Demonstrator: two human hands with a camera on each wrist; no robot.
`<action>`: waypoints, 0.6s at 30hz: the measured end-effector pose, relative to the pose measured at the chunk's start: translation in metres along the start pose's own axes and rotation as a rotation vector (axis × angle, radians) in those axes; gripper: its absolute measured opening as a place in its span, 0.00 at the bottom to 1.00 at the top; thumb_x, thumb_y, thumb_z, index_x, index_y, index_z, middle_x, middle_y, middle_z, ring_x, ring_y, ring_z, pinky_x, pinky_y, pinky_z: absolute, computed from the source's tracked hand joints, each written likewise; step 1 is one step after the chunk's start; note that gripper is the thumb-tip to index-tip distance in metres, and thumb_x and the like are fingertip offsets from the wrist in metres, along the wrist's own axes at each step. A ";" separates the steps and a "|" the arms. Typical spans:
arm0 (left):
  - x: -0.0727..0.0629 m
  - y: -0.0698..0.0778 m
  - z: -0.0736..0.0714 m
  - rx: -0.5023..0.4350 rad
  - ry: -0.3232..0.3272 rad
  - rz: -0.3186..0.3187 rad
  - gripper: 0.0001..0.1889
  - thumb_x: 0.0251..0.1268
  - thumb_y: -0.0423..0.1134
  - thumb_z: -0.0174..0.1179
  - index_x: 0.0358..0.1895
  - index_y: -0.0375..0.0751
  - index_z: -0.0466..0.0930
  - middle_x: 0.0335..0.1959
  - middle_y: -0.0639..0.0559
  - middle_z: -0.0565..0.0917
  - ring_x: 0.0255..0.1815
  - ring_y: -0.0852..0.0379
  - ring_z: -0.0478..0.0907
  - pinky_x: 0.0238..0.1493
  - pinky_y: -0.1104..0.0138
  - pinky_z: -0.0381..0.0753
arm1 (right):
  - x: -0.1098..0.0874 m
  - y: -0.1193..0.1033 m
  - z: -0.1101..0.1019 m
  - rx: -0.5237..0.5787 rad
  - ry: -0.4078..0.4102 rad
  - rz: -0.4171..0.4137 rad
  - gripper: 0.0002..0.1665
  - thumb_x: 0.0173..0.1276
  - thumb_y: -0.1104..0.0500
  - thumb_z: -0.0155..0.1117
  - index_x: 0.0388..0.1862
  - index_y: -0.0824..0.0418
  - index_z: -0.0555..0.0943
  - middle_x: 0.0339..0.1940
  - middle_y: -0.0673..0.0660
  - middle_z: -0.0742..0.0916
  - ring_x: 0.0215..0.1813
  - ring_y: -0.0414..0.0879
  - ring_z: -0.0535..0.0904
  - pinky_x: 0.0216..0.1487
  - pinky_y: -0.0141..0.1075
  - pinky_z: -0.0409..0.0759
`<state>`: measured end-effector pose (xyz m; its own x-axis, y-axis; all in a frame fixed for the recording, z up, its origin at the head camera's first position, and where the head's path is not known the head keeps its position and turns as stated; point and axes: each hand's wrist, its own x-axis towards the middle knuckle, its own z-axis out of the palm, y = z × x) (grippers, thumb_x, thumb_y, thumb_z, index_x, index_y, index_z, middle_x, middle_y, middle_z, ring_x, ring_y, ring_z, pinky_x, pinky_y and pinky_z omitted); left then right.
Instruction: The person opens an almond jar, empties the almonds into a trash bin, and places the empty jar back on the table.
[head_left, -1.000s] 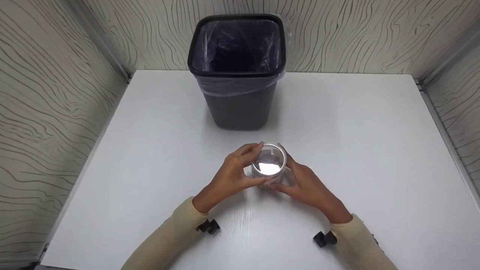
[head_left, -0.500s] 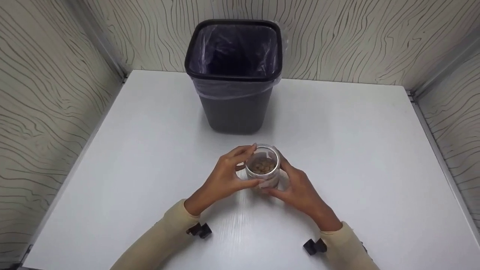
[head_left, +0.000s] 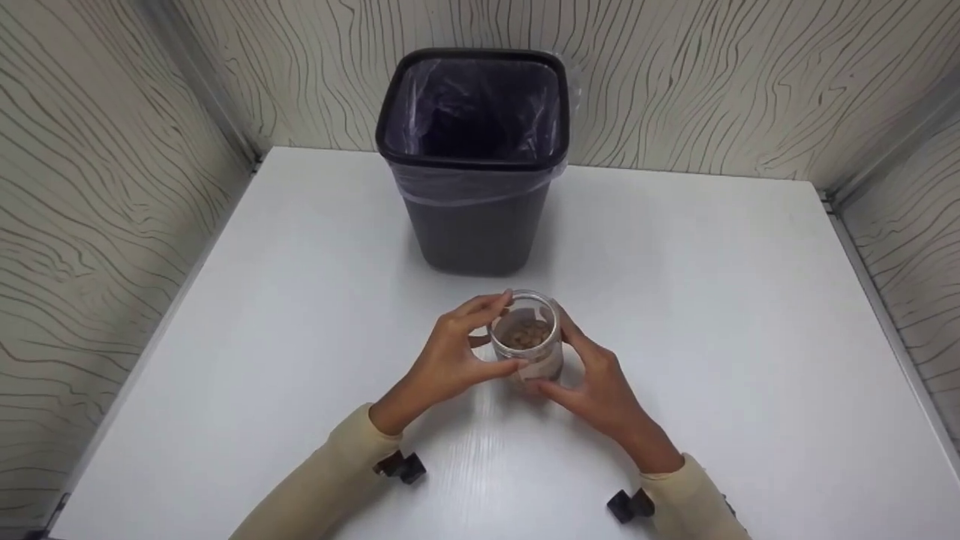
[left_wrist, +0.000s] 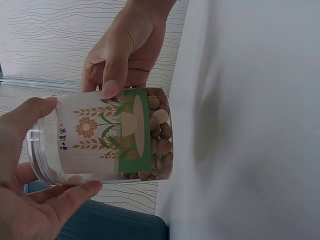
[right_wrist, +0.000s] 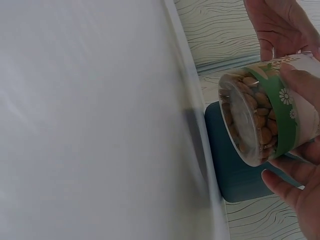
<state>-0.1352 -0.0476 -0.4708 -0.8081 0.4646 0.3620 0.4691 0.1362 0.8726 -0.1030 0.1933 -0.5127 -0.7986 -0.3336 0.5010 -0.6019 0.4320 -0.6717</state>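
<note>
Both hands hold a clear jar of brown nuts above the white table, near its middle. In the left wrist view, the jar bears a white and green label with flowers and wheat ears. Nuts that look like almonds lie at its bottom. My left hand grips the jar round its rim, thumb in front and fingers behind. Lower on the right side, my right hand holds the body between thumb and fingers. Whether a clear lid covers the top, I cannot tell.
A dark grey bin with a black rim and a clear plastic liner stands behind the jar at the back of the white table. Wood-patterned panels enclose the table at the back and both sides.
The jar has tilted slightly, so the bright glare on its top has gone and the nuts inside show. Both hands keep their hold. The head view has shifted a little.
</note>
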 end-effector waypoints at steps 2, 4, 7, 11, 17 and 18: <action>0.001 0.000 0.002 -0.006 0.008 -0.001 0.42 0.54 0.39 0.78 0.74 0.38 0.69 0.67 0.43 0.76 0.63 0.46 0.79 0.48 0.63 0.86 | 0.000 0.001 -0.001 0.009 0.013 -0.016 0.63 0.53 0.62 0.84 0.82 0.60 0.56 0.77 0.58 0.71 0.72 0.53 0.73 0.70 0.31 0.69; 0.002 -0.001 0.004 -0.012 0.017 0.001 0.42 0.55 0.40 0.78 0.74 0.39 0.69 0.67 0.44 0.76 0.62 0.47 0.79 0.48 0.63 0.86 | 0.000 0.001 -0.003 -0.002 0.036 -0.036 0.63 0.51 0.64 0.84 0.82 0.62 0.57 0.76 0.59 0.71 0.73 0.52 0.72 0.71 0.31 0.68; 0.004 -0.002 0.006 -0.019 0.020 0.006 0.42 0.56 0.43 0.78 0.74 0.41 0.69 0.66 0.45 0.77 0.62 0.48 0.80 0.47 0.64 0.86 | -0.001 0.000 -0.004 -0.018 0.063 -0.058 0.64 0.48 0.65 0.85 0.81 0.64 0.58 0.76 0.61 0.72 0.74 0.50 0.70 0.72 0.30 0.67; 0.002 -0.002 0.005 -0.018 0.022 -0.003 0.42 0.55 0.44 0.78 0.74 0.42 0.70 0.66 0.51 0.77 0.62 0.50 0.79 0.46 0.64 0.86 | -0.003 -0.001 0.000 -0.024 0.074 -0.070 0.65 0.48 0.65 0.86 0.81 0.66 0.58 0.75 0.63 0.72 0.75 0.49 0.69 0.72 0.32 0.67; 0.000 -0.002 -0.002 -0.009 0.022 -0.023 0.42 0.55 0.44 0.78 0.74 0.42 0.69 0.67 0.50 0.77 0.63 0.50 0.79 0.46 0.64 0.86 | -0.002 -0.002 0.006 0.000 0.082 -0.084 0.63 0.50 0.65 0.85 0.80 0.68 0.57 0.76 0.65 0.70 0.76 0.50 0.67 0.73 0.35 0.66; 0.001 -0.002 -0.002 -0.006 0.021 -0.026 0.42 0.55 0.44 0.78 0.74 0.42 0.69 0.67 0.49 0.77 0.63 0.50 0.79 0.46 0.65 0.86 | -0.002 -0.002 0.006 -0.001 0.087 -0.094 0.63 0.50 0.65 0.85 0.80 0.68 0.57 0.76 0.64 0.70 0.76 0.50 0.67 0.73 0.35 0.67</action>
<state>-0.1373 -0.0497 -0.4713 -0.8275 0.4422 0.3460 0.4456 0.1425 0.8838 -0.1007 0.1878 -0.5160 -0.7362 -0.2992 0.6071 -0.6742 0.4034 -0.6187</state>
